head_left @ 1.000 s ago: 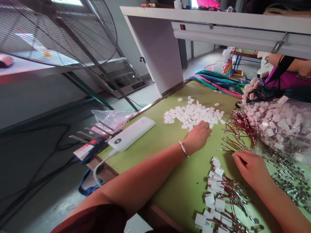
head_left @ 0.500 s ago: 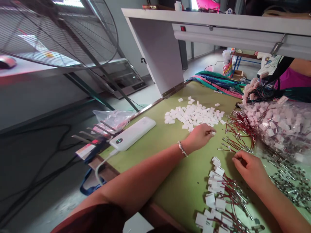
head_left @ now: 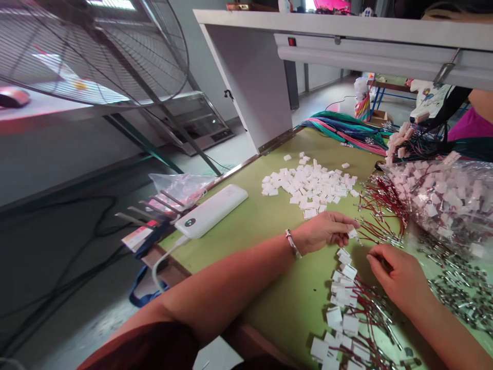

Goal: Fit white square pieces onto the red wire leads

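My left hand (head_left: 327,231) pinches a small white plastic connector housing (head_left: 353,234) between thumb and fingertips, just above the green tabletop. Facing it from the right, my right hand (head_left: 402,270) has thumb and forefinger curled together. Whatever those fingers hold, if anything, is too small or hidden to make out. Loose white housings (head_left: 310,182) lie in a heap beyond my left hand. Short red wires with metal terminals (head_left: 379,228) are bunched just past both hands. Below them, a row of housings fitted with red wires (head_left: 344,295) runs toward me.
A clear bag of white housings (head_left: 442,200) stands at the right, beside scattered metal terminals (head_left: 462,288). Bundled coloured cables (head_left: 342,128) lie at the back. A white power bank (head_left: 211,210) rests at the left edge, near a fan (head_left: 92,56). Another person's arm shows far right.
My left hand has moved from the edge of the housing heap toward me and rightward, bringing a white housing close to my right hand. The right hand has barely moved.
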### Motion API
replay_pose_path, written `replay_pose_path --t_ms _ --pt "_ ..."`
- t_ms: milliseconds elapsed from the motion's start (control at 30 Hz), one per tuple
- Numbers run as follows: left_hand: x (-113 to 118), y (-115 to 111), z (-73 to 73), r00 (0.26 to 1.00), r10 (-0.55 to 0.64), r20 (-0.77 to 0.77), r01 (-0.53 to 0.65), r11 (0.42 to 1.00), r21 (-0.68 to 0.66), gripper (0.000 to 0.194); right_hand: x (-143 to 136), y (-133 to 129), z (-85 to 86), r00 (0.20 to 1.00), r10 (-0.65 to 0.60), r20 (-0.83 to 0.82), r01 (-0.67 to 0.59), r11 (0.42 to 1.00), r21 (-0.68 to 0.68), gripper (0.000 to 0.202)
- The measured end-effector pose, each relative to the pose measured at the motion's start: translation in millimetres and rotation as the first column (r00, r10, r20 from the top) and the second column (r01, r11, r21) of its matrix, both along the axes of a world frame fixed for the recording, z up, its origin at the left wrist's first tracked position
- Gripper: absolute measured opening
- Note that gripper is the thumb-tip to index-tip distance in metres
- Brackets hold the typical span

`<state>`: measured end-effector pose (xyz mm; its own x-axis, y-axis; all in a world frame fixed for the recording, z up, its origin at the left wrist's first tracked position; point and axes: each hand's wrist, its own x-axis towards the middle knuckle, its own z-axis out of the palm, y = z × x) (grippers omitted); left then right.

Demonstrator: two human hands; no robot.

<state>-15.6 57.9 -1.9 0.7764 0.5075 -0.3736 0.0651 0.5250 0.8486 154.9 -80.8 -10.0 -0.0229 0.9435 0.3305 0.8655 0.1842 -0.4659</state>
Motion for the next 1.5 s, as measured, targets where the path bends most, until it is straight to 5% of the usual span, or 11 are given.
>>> replay_pose_path --t_ms 333,667,967,1067,1100,1167,1233,1333,1500 --pt "-0.6 -2.1 -0.5 0.996 -0.081 0.025 0.078 0.992 0.103 0.017 3.8 -0.4 -5.8 0.985 0.02 0.171 -0.029 0.998 0.055 0.02" --pt "4.8 -10.5 -4.7 0.987 -0.159 -0.015 0.158 0.956 0.249 0.039 -4.8 2.4 2.1 0.996 -0.085 0.005 0.085 0.995 -0.059 0.028" --pt "7.4 -15.1 -12.2 0.965 -0.259 0.051 0.243 0.947 0.211 0.049 -5.1 -0.2 -2.0 0.995 0.042 -0.094 -0.048 0.997 -0.065 0.026" --pt "-0.9 -5.2 0.5 0.949 -0.299 -0.099 0.307 0.806 0.506 0.045 -3.6 -1.4 -1.4 0.982 0.061 -0.177 -0.084 0.989 -0.125 0.024" --pt "-4.9 0.2 5.8 0.956 -0.229 -0.183 0.292 0.693 0.659 0.04 -4.2 -2.4 -0.4 0.98 0.067 -0.186 -0.095 0.985 -0.144 0.023" --pt "-12.8 12.5 13.8 0.949 0.116 -0.293 0.236 0.354 0.905 0.034 -6.5 -4.8 2.8 0.978 0.114 -0.174 -0.148 0.969 -0.198 0.023" --pt "-18.4 24.5 14.5 0.814 0.38 -0.44 0.403 0.178 0.898 0.028 -7.6 -6.1 5.9 0.972 0.18 -0.15 -0.213 0.944 -0.252 0.023" --pt "-19.2 36.2 3.1 0.64 0.541 -0.545 0.575 0.133 0.808 0.029 -1.8 -1.4 4.5 0.99 0.13 -0.045 -0.136 0.974 -0.179 0.025" --pt "-13.3 38.7 -12.3 0.637 0.555 -0.536 0.618 0.048 0.784 0.022 15.1 16.4 -15.0 0.903 -0.191 0.384 0.183 0.981 0.057 0.027"
